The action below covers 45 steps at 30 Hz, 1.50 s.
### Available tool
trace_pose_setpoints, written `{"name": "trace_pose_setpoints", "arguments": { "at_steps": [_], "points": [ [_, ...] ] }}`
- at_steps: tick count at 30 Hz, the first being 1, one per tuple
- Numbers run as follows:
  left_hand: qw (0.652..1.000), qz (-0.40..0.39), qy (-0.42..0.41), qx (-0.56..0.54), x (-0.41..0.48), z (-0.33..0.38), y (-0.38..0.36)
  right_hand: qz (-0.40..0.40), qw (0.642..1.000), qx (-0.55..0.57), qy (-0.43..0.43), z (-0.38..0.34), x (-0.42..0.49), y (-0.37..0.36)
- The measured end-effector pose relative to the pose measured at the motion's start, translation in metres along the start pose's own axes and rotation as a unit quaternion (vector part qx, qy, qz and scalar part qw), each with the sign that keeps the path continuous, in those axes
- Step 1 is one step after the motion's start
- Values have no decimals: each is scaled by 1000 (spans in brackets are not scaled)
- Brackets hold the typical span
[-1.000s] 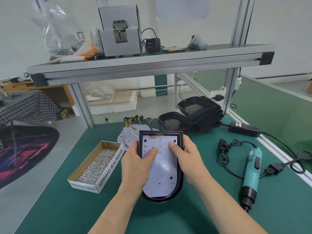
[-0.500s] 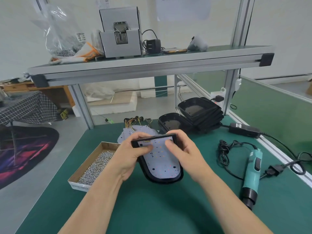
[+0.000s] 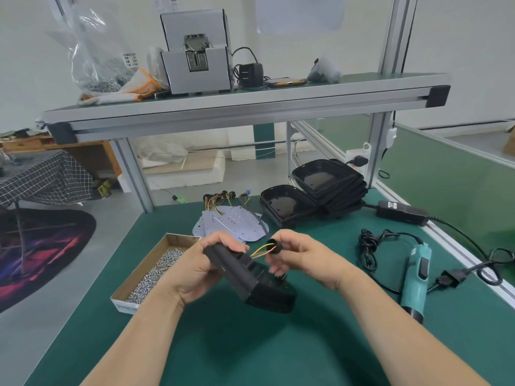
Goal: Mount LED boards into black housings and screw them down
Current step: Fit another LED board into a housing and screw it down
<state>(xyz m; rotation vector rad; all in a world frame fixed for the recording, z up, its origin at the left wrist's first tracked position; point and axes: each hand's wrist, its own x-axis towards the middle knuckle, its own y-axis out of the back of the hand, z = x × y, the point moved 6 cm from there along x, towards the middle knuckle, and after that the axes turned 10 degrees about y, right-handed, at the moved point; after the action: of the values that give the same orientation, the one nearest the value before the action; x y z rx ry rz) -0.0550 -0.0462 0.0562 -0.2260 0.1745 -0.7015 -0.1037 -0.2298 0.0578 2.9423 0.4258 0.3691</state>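
My left hand (image 3: 192, 267) grips a black housing (image 3: 250, 280) tipped up so its back faces me; the LED board inside it is hidden. My right hand (image 3: 301, 256) pinches a small black round connector (image 3: 272, 245) on yellow and orange wires (image 3: 257, 251) that come out of the housing's back. Loose white LED boards (image 3: 234, 222) with coloured wires lie on the green mat behind my hands. Empty black housings (image 3: 315, 190) are stacked at the back right. A teal electric screwdriver (image 3: 416, 277) lies on the mat to the right.
An open cardboard box of screws (image 3: 156, 270) sits left of my hands. A black power adapter (image 3: 401, 214) and coiled cables (image 3: 370, 246) lie at the right by the table rail. The shelf (image 3: 250, 107) above carries a grey screw feeder (image 3: 195, 51) and a bag of screws.
The housing, which lay flat with the board facing up, has been tilted up and turned over. My right hand left the board and took hold of the wire connector at its back.
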Motion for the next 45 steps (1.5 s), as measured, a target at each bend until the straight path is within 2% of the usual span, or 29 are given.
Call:
{"name": "trace_pose_setpoints", "arguments": {
  "at_steps": [4, 8, 10, 12, 14, 15, 16, 17, 19, 21, 22, 25, 30, 34, 38, 40, 43, 45],
  "points": [
    [996, 71, 6, -55, -4, -14, 18, 7, 995, -100, 4, -17, -6, 20],
    [994, 72, -7, -80, -11, -22, 24, -19, 990, -136, 18, -34, -10, 23],
    [995, 85, 12, -48, -13, -22, 29, 5, 991, -129, 29, -40, -8, 23],
    [990, 139, 30, -3, -15, -14, 40, 34, 990, -131, 38, -42, -5, 22],
    [976, 204, -3, 77, -21, 11, 42, 50, 984, -162, 47, -43, -2, 19],
    [970, 205, -31, 127, -24, 27, 34, 54, 981, -181, 51, -44, 0, 15],
    [965, 175, -53, 187, -25, 42, 20, 58, 977, -198, 55, -45, 3, 11],
    [955, 123, -51, 266, -24, 51, -1, 58, 974, -212, 59, -47, 6, 6],
    [892, 42, -9, 450, -18, 49, -37, 44, 967, -242, 71, -53, 12, -6],
    [818, 46, -5, 573, -12, 45, -60, 19, 959, -272, 81, -60, 17, -15],
    [797, 66, -12, 600, -9, 45, -65, 6, 956, -282, 81, -62, 18, -18],
    [766, 100, -22, 634, -8, 46, -64, -16, 943, -322, 82, -68, 19, -23],
    [725, 138, -41, 674, -11, 43, -59, 70, 913, -372, 149, -77, 17, -20],
    [700, 155, -23, 696, -16, 43, -49, 113, 919, -335, 172, -82, 11, -18],
    [702, 173, 45, 690, -24, 34, -31, 152, 926, -302, 169, -84, 4, -3],
    [740, 160, 61, 650, -27, 29, -26, 161, 932, -281, 162, -82, 0, 0],
    [811, 147, 42, 565, -29, 27, -26, 179, 939, -263, 133, -74, -3, -3],
    [827, 151, 28, 540, -29, 30, -27, 200, 948, -231, 88, -68, -7, 0]
  ]
}}
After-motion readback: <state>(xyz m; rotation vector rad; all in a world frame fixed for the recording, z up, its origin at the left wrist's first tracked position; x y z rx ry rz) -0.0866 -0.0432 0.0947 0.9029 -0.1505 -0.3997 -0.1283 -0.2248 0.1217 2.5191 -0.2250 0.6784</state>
